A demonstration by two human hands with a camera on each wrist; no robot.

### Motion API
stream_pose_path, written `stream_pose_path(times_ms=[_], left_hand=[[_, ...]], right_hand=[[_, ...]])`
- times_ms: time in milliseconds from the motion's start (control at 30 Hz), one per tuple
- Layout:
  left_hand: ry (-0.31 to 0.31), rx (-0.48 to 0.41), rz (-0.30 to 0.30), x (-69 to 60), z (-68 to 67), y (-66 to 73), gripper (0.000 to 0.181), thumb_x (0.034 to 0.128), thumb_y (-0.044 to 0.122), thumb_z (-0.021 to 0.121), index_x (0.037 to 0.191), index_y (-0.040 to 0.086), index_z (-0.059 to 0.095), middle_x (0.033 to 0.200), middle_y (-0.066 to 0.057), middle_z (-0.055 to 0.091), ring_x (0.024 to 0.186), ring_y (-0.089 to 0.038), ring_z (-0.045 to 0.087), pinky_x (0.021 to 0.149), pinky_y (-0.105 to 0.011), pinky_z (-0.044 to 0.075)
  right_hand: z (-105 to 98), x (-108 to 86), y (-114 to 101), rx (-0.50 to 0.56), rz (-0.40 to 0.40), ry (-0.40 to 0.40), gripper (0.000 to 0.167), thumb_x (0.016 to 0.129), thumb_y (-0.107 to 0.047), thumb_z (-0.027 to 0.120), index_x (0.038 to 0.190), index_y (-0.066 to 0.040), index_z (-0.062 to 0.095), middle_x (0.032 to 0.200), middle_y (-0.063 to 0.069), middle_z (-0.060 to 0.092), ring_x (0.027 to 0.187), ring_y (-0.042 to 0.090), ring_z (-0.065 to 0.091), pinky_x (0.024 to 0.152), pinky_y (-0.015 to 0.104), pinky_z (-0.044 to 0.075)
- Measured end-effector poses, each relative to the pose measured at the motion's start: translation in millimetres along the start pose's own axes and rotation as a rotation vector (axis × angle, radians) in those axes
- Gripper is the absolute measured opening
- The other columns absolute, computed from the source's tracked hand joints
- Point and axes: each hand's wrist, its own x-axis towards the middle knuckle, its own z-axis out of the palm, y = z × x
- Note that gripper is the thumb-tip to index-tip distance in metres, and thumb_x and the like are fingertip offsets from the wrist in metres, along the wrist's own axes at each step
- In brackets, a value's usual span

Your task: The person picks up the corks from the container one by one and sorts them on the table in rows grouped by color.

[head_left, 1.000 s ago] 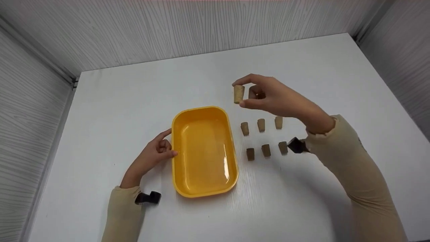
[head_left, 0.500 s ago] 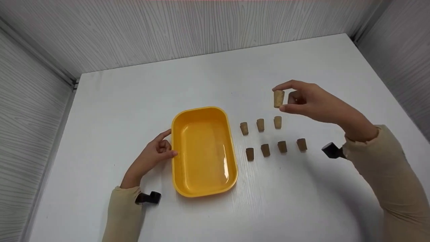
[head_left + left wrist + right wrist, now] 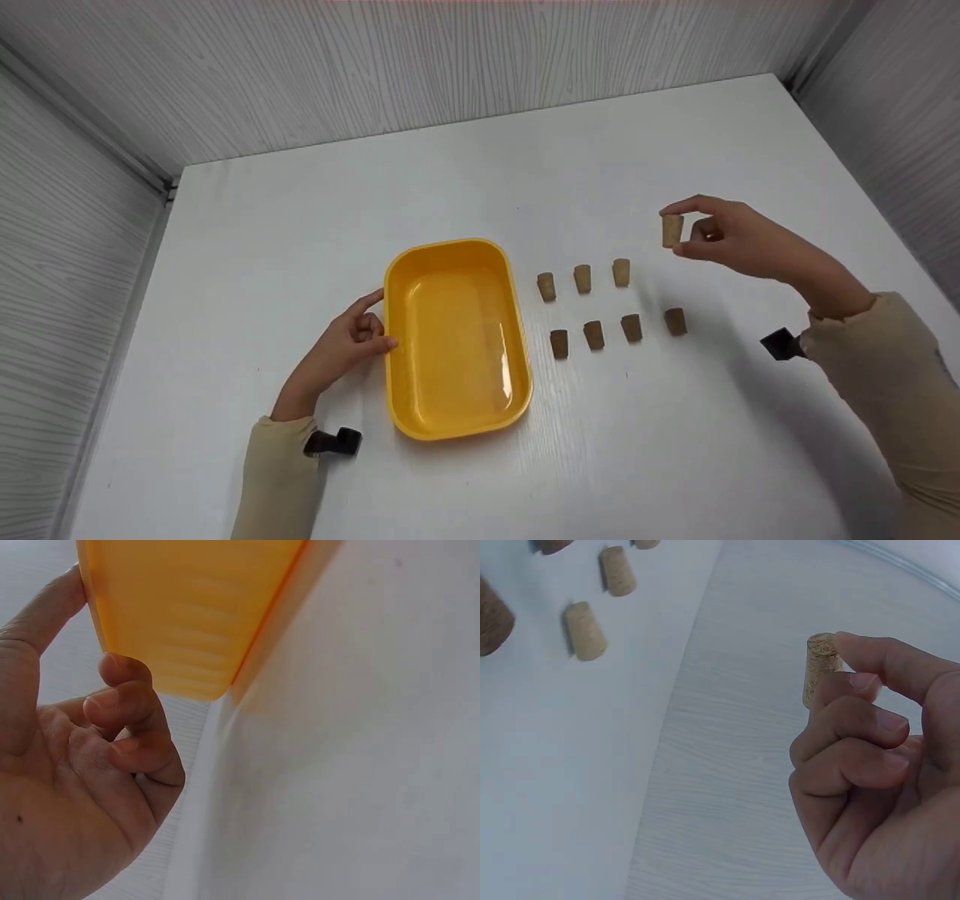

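My right hand [image 3: 742,236] pinches a tapered cork stopper [image 3: 672,231] between thumb and index finger, up above the table to the right of the upper row. The right wrist view shows the same held cork [image 3: 821,669] with the other fingers curled in. My left hand [image 3: 341,345] grips the left rim of a yellow plastic tub [image 3: 459,435], thumb over the edge. In the left wrist view, the tub's ribbed outer wall [image 3: 202,622] shows beside the fingers. Inside the tub, only its bare floor is visible.
Right of the tub lie two rows of corks: three lighter ones, such as the middle cork [image 3: 583,278], and a nearer row of several darker ones, including the rightmost cork [image 3: 676,321]. Wood-grain panels [image 3: 450,60] border the white table [image 3: 337,195].
My right hand has moved right with the cork, from beyond the tub's upper right corner to past the upper row's end. The darker rightmost cork came into full view. My left hand stayed put.
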Motion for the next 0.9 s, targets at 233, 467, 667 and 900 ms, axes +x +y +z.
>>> stream_pose_path(times_ms=[233,467,667,900], left_hand=[[-0.005,0.007,-0.001,1.1,1.0,-0.8,0.074,0.0865,0.018,0.072,0.149,0.012,0.033,0.081,-0.001,0.049,0.069,-0.008,0.045,0.065,-0.02,0.039],[-0.002,0.008,-0.001,0.4,0.0,-2.3,0.073,0.0872,0.018,0.072,0.149,0.013,0.033,0.081,-0.002,0.048,0.069,-0.008,0.044,0.065,-0.021,0.038],[0.009,0.032,-0.004,-0.3,-0.3,-2.1,0.073,0.0873,0.02,0.072,0.149,0.014,0.034,0.082,-0.001,0.049,0.069,-0.008,0.044,0.065,-0.021,0.038],[0.004,0.038,-0.006,0.8,-1.0,-1.8,0.074,0.0867,0.022,0.072,0.149,0.014,0.033,0.082,-0.002,0.049,0.069,-0.009,0.044,0.066,-0.021,0.039]], right_hand=[[3.1,11.1,32.8,-0.001,0.094,-0.066,0.049,0.097,-0.018,0.058,0.143,-0.012,0.042,0.103,0.01,0.061,0.081,0.014,0.056,0.071,0.031,0.044],[12.4,22.9,52.6,-0.017,0.131,-0.121,0.048,0.097,-0.018,0.056,0.142,-0.01,0.042,0.109,0.018,0.062,0.087,0.023,0.057,0.074,0.034,0.044],[21.0,35.9,59.8,-0.029,0.153,-0.169,0.049,0.096,-0.02,0.057,0.142,-0.009,0.042,0.109,0.022,0.063,0.09,0.025,0.056,0.073,0.034,0.043],[29.5,45.7,63.6,-0.062,0.177,-0.212,0.049,0.096,-0.017,0.055,0.142,-0.007,0.042,0.122,0.026,0.057,0.098,0.028,0.057,0.077,0.037,0.046]])
